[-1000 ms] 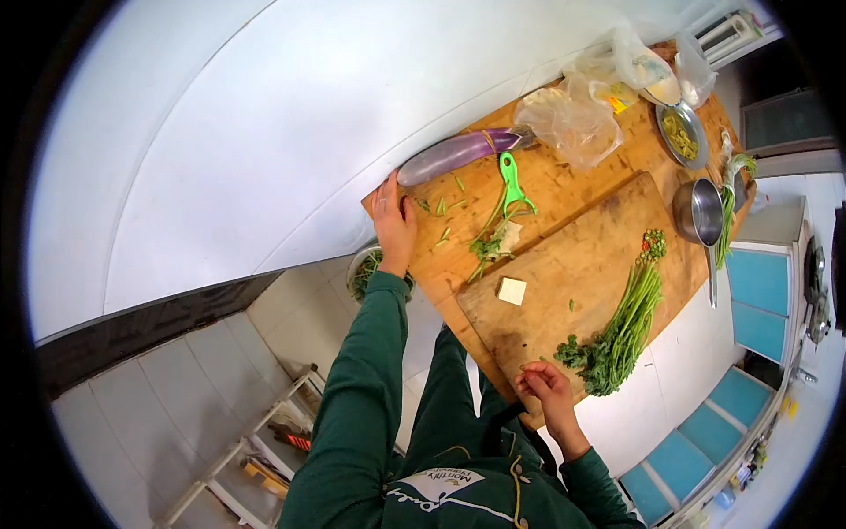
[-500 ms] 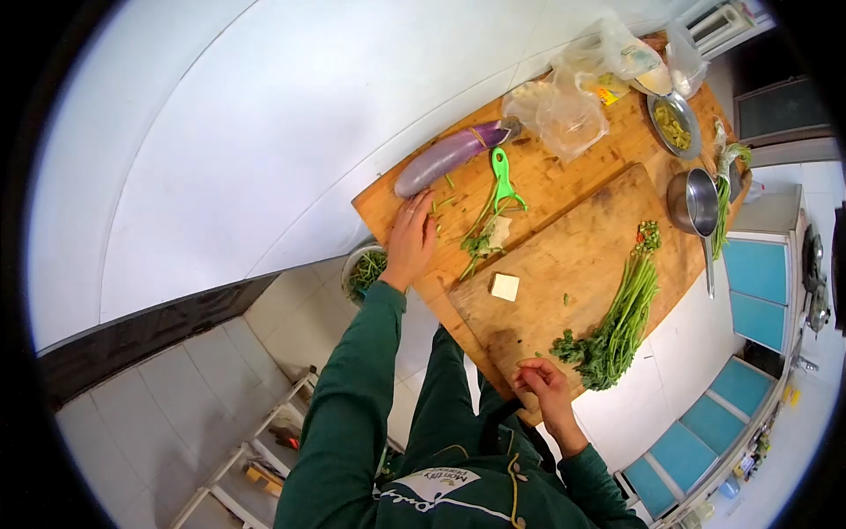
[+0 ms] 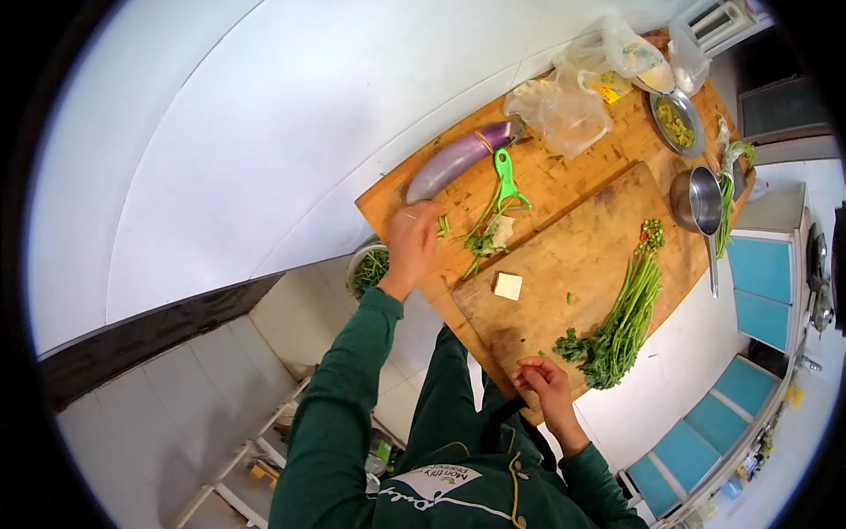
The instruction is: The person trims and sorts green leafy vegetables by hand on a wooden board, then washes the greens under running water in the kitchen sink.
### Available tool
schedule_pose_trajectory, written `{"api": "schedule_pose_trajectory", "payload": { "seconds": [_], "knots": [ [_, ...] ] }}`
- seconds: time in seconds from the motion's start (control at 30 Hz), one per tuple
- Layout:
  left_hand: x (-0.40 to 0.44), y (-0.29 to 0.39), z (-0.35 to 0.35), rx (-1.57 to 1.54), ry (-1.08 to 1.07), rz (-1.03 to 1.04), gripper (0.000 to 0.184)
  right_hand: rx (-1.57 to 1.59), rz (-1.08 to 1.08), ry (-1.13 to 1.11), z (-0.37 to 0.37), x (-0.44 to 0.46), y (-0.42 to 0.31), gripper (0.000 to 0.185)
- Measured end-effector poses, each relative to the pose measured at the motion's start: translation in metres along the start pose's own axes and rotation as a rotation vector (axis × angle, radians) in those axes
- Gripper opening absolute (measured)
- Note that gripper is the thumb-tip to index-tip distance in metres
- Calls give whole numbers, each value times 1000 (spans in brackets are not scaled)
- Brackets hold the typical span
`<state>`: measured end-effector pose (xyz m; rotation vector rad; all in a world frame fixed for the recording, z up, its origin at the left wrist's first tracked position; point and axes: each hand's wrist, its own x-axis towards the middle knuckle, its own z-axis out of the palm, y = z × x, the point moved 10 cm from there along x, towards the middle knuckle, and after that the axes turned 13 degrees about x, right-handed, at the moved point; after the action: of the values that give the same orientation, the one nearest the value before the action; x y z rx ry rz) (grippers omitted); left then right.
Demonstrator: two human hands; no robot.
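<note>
My left hand (image 3: pixel 411 244) is on the wooden table at its near left edge, beside the blunt end of a purple eggplant (image 3: pixel 449 165); its fingers are blurred. Small green stem pieces (image 3: pixel 443 226) lie just right of it. My right hand (image 3: pixel 548 388) is over the near corner of the cutting board (image 3: pixel 564 251), thumb and fingers pinched together; what is between them is too small to tell. Near it lies a bundle of leafy green stems (image 3: pixel 630 309) with chopped bits at the far end. A pale square block (image 3: pixel 508 286) sits on the board.
Past the eggplant are a green peeler (image 3: pixel 507 179), leafy scraps (image 3: pixel 483 240) and plastic bags (image 3: pixel 568 110). A metal plate of food (image 3: pixel 677 125), a steel pot (image 3: pixel 698 201) and more greens (image 3: pixel 724 207) are at the right. A bin of greens (image 3: pixel 368 270) stands below the table's left edge.
My left hand has swept over the scraps beside the eggplant and come back toward the table edge; fewer pieces lie there. The eggplant's near end has shifted slightly. My right hand has hardly moved.
</note>
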<state>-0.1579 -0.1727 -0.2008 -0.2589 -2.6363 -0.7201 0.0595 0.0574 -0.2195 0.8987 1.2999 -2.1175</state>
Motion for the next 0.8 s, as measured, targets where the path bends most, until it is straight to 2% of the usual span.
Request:
{"api": "schedule_pose_trajectory", "payload": {
  "seconds": [0.03, 0.1, 0.23, 0.3, 0.43, 0.5, 0.63, 0.7, 0.73, 0.8],
  "knots": [
    [2, -3, 2, 2, 0, 3, 18, 16, 5, 13, 0, 1, 0, 13],
    [-24, -88, 6, -323, 201, -820, 18, 32, 9, 26, 2, 4, -2, 13],
    [-14, -128, -8, -120, 337, -902, 29, 38, 19, 35, 12, 4, -6, 13],
    [1, -137, 4, 143, -16, -944, 35, 40, 39, 41, 12, 4, -3, 13],
    [-8, -142, 6, 156, 98, -956, 35, 43, 1, 20, 9, 8, -4, 14],
    [-23, -135, 1, -170, 183, -1150, 22, 46, -16, 9, 8, 6, -6, 14],
    [-44, -130, -5, -247, 240, -1139, 15, 71, -11, 4, 6, 7, -8, 14],
    [-26, -106, -8, -138, 148, -773, 19, 82, -10, 21, 3, 3, -8, 14],
    [-34, -101, -6, -147, 138, -770, 19, 86, 1, 33, 3, 3, -8, 14],
    [-25, -46, -3, -6, 24, -265, 18, 90, 12, 54, 1, 4, -8, 15]
  ]
}}
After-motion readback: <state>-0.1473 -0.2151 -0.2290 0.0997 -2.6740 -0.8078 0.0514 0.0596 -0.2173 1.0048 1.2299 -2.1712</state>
